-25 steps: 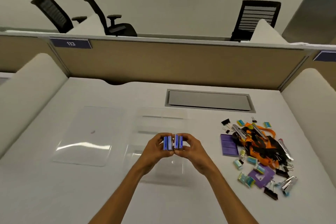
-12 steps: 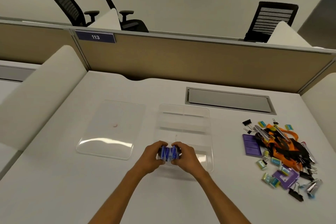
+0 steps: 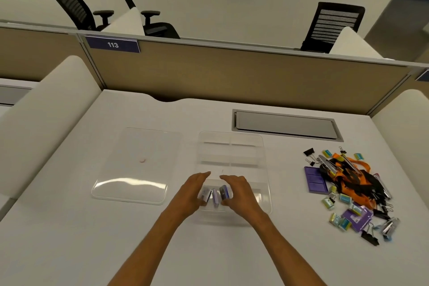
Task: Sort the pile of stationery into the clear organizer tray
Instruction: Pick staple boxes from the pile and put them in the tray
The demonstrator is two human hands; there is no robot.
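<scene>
Stationery pile (image 3: pixel 350 188) sits on the right side of the white table (image 3: pixel 69 227), well apart from the clear organizer tray (image 3: pixel 264 169) at the middle: an orange and black lanyard tangle (image 3: pixel 348 176), black binder clips, small teal-and-yellow packets, purple card pieces and a couple of metal staplers, all heaped loosely together. Both hands are over the near end of the tray. Left hand (image 3: pixel 192 190) and right hand (image 3: pixel 239 193) have fingers spread and loosened, each grip released, with three small blue-and-grey boxes (image 3: pixel 216 194) standing on edge between them in the nearest compartment. The left thumb looks to be just beside the leftmost box and the right thumb beside the rightmost; whether they touch I cannot tell. Farther compartments of the tray hold nothing I can make out. To the left of the tray lies its flat clear lid (image 3: pixel 137 169), catching a streak of light along its near edge
</scene>
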